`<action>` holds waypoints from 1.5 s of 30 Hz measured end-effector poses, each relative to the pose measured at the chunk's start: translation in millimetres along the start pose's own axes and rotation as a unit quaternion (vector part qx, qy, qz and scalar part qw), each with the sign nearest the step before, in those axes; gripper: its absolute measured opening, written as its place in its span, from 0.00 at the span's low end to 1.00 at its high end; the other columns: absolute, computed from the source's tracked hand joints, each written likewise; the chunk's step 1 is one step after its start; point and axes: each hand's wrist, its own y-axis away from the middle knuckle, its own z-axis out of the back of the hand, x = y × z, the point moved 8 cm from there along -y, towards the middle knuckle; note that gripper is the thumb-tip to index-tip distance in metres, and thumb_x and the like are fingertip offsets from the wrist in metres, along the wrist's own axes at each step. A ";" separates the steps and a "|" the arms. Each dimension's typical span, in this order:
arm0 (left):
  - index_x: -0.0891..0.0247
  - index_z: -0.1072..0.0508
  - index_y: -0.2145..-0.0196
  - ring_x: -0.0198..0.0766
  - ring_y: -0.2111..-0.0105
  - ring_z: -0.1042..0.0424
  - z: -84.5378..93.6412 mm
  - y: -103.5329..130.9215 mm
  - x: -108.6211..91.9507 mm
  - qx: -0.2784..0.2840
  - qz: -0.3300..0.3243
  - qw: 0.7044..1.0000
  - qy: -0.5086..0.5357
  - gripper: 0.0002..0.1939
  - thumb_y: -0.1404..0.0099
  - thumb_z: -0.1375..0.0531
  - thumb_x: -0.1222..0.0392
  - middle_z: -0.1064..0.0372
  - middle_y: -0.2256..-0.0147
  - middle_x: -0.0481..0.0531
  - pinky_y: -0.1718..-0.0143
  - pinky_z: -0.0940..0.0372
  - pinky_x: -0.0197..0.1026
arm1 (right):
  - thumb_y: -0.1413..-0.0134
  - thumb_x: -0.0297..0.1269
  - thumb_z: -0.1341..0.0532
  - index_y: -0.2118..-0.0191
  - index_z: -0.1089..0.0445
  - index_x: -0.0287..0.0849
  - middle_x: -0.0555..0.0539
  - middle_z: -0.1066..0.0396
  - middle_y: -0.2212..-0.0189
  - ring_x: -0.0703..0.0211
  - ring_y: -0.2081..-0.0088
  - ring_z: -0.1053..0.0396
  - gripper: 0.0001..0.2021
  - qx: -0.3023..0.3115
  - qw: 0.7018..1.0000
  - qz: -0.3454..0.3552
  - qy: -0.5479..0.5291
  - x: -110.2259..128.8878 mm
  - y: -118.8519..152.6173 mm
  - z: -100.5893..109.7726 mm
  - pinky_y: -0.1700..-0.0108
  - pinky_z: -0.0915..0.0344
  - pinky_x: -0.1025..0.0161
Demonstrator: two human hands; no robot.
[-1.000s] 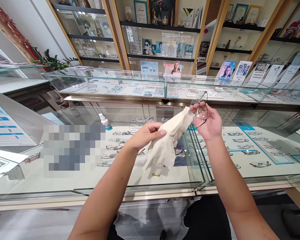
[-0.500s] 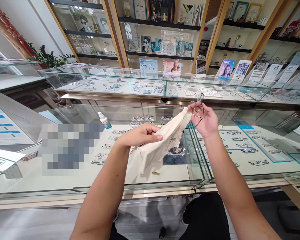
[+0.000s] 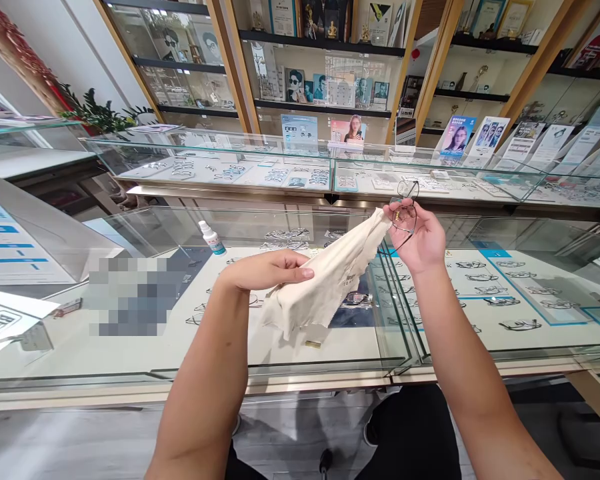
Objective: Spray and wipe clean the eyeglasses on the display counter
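Observation:
My left hand (image 3: 275,269) is closed on one end of a cream cleaning cloth (image 3: 327,287), thumb on top. The cloth stretches up to the right, its zigzag edge and some small print hanging below. My right hand (image 3: 424,241) is raised over the counter, gripping a pair of thin dark-rimmed eyeglasses (image 3: 404,230) with clear lenses. The cloth's upper corner meets the fingertips there, by one lens. Whether the cloth wraps round the lens I cannot tell.
Below my hands is a glass display counter (image 3: 280,370) with rows of eyeglasses inside. On it stand a white spray bottle (image 3: 211,238) and, at left, a sign (image 3: 15,233). A second glass case (image 3: 220,157) runs behind, with leaflets (image 3: 455,137) on top.
Both hands have shifted slightly: the right one a little right and up with the eyeglasses, the left one a little left. The cloth between them is stretched slightly longer.

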 end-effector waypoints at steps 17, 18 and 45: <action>0.64 0.30 0.78 0.31 0.76 0.50 15.6 3.9 -9.3 -0.076 -0.048 0.996 -0.006 0.32 0.33 0.31 0.33 0.48 0.78 0.46 0.75 0.52 0.37 | 0.33 0.33 0.40 0.62 0.22 0.47 0.49 0.17 0.65 0.57 0.55 0.16 0.09 -0.049 0.997 0.054 -0.021 25.9 -3.5 9.9 0.34 0.21 0.53; 0.64 0.30 0.78 0.31 0.75 0.48 15.0 4.0 -11.1 -0.073 -0.058 0.996 -0.008 0.32 0.33 0.31 0.33 0.47 0.77 0.46 0.74 0.50 0.36 | 0.33 0.33 0.40 0.62 0.22 0.46 0.49 0.17 0.65 0.57 0.56 0.16 0.09 -0.048 0.997 0.056 -0.023 26.3 -3.4 9.8 0.35 0.21 0.54; 0.63 0.28 0.67 0.34 0.69 0.30 7.7 15.4 -14.9 0.030 -0.130 0.990 0.036 0.19 0.33 0.25 0.49 0.30 0.70 0.50 0.65 0.33 0.34 | 0.35 0.33 0.38 0.62 0.21 0.44 0.48 0.18 0.64 0.56 0.56 0.16 0.07 -0.071 0.992 0.091 -0.053 40.3 -4.9 21.0 0.40 0.19 0.54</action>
